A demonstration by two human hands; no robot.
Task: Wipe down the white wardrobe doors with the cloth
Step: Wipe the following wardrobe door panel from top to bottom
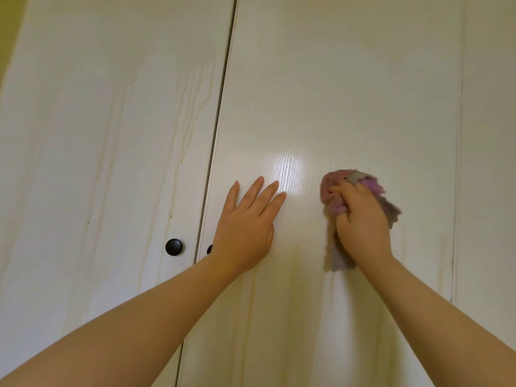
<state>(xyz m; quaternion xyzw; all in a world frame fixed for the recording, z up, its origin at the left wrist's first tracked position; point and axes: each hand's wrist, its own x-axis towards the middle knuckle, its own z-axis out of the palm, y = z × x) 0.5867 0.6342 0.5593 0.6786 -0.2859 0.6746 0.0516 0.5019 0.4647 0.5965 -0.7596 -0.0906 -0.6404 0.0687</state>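
cloth (336, 191), a pink and grey rag, sits bunched against the right door (349, 93) of the wardrobe, just right of a bright glare patch (287, 174) in the head view. the right hand (361, 222) grips it with fingers curled round the wad. its loose ends are blurred beside and below the hand, which reads as a stroke under way. the left hand (245, 230) lies flat on the same door, fingers straight and spread, holding nothing. it rests just right of the dark gap (223, 107) between the doors and hides most of a second knob (209, 249). on the left door (97, 135) a round black knob (173, 247) shows whole, and yellowish run marks (192, 107) trail down the panel near its right edge. fainter streaks run below both hands on the right door.

the step in hand looks like wiping the middle of the right door while the flat hand steadies it. judging by the marks, much is left to do. next, the cloth likely needs firm, overlapping passes down over the streaks, then a shift across the gap to the left door, working round the knobs. the bracing hand would have to move aside.
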